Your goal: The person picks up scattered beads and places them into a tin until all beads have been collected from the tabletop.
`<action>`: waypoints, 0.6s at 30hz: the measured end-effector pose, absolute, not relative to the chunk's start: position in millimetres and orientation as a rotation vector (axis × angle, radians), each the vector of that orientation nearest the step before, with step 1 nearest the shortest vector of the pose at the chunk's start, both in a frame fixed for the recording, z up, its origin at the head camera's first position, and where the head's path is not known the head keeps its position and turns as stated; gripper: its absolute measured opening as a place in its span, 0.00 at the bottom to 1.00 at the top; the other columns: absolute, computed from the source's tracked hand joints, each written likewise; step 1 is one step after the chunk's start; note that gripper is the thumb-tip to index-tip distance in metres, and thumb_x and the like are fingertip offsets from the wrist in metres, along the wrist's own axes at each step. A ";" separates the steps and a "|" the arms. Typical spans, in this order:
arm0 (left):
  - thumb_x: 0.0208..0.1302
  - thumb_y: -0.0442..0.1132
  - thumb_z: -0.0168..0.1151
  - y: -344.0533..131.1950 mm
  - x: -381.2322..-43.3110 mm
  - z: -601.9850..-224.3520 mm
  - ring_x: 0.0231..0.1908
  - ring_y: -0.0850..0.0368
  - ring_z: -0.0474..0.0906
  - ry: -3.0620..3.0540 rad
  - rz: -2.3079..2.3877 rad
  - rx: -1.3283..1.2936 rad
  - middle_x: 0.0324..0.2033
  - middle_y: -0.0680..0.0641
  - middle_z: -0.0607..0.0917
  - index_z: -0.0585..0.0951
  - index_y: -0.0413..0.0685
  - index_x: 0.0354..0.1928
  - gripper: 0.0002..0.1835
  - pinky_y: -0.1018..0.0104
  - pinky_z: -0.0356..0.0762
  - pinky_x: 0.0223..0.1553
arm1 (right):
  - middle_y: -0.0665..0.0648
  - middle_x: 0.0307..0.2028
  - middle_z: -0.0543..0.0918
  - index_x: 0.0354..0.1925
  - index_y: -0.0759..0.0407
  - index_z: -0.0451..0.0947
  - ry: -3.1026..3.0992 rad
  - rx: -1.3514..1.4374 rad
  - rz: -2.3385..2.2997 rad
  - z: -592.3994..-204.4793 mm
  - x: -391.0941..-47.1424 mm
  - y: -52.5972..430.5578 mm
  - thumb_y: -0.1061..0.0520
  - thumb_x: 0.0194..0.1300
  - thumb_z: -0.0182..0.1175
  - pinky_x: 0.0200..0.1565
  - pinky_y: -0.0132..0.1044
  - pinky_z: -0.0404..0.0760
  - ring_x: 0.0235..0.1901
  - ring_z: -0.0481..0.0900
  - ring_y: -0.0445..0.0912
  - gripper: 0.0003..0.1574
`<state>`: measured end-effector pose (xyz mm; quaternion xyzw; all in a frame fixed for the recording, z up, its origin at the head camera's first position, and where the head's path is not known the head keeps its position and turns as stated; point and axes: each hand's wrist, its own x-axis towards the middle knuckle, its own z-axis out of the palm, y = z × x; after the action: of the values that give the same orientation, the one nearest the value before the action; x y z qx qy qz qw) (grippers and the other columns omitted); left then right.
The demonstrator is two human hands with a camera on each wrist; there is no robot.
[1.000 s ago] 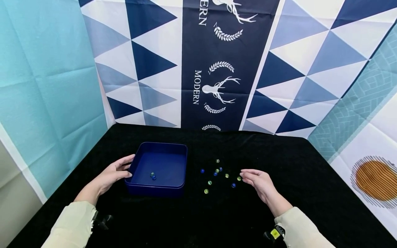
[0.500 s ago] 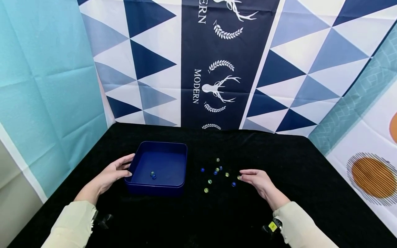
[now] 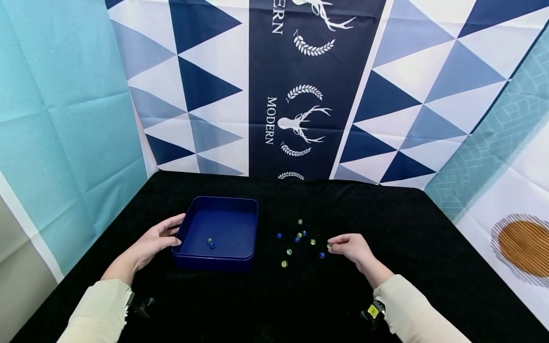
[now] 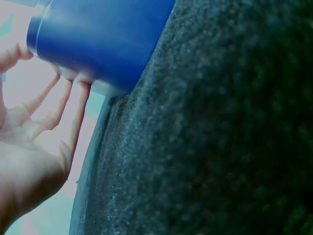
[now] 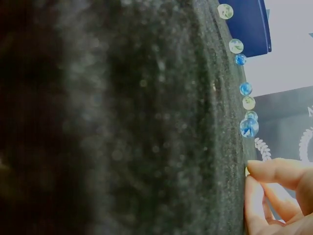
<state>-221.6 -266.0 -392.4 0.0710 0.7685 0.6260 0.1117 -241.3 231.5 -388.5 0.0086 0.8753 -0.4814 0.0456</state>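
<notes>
Marbles [image 3: 299, 235] lie right of the blue box [image 3: 214, 264]; right hand [image 3: 352, 248] pinches a yellow marble [image 3: 329, 246], left hand [image 3: 151, 244] touches the box, fingers [image 4: 78, 107] extended

Main thing you can read is "MODERN" [image 3: 270, 120] in white capitals on the dark panel [image 3: 266, 71] of the backdrop, turned sideways so it runs top to bottom. Next to it there's a white deer head [image 3: 285, 123] with leafy sprigs [image 3: 305, 89], logo style. Same print again higher up, but the top edge cuts it off and you only get "ERN" [image 3: 278, 19]. There's also a yellow label [image 3: 373, 311] on the black wrist gadget [image 3: 379, 306] by the right sleeve, marks way too tiny to read.
</notes>
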 end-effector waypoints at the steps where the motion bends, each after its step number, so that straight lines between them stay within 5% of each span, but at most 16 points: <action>1: 0.58 0.29 0.56 -266.6 -221.2 -393.0 0.64 0.35 0.48 2.258 1.838 0.214 0.68 0.32 0.52 0.51 0.38 0.71 0.39 0.58 0.65 0.52 | 0.58 0.32 0.85 0.38 0.72 0.82 2.685 0.030 -1.452 -388.9 -240.3 230.5 0.66 0.49 0.67 0.41 0.39 0.74 0.31 0.79 0.40 0.15; 11: 0.57 0.29 0.56 -270.8 -218.4 -399.9 0.64 0.35 0.48 2.274 1.835 0.233 0.68 0.32 0.52 0.52 0.39 0.71 0.40 0.55 0.64 0.54 | 0.58 0.31 0.84 0.43 0.85 0.73 2.348 0.084 -1.890 -398.3 -235.2 231.3 0.73 0.54 0.58 0.36 0.31 0.78 0.29 0.81 0.39 0.18; 18: 0.58 0.29 0.56 -272.0 -217.8 -403.3 0.65 0.35 0.47 2.279 1.832 0.242 0.68 0.33 0.51 0.51 0.39 0.71 0.40 0.54 0.63 0.54 | 0.55 0.34 0.83 0.48 0.84 0.70 2.182 0.130 -2.030 -398.2 -230.5 233.2 0.72 0.57 0.58 0.39 0.31 0.77 0.33 0.81 0.39 0.20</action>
<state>-217.8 -272.0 -403.3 0.0821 0.7726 0.6210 0.1037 -230.5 233.2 -398.2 0.0433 0.7292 -0.6783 0.0792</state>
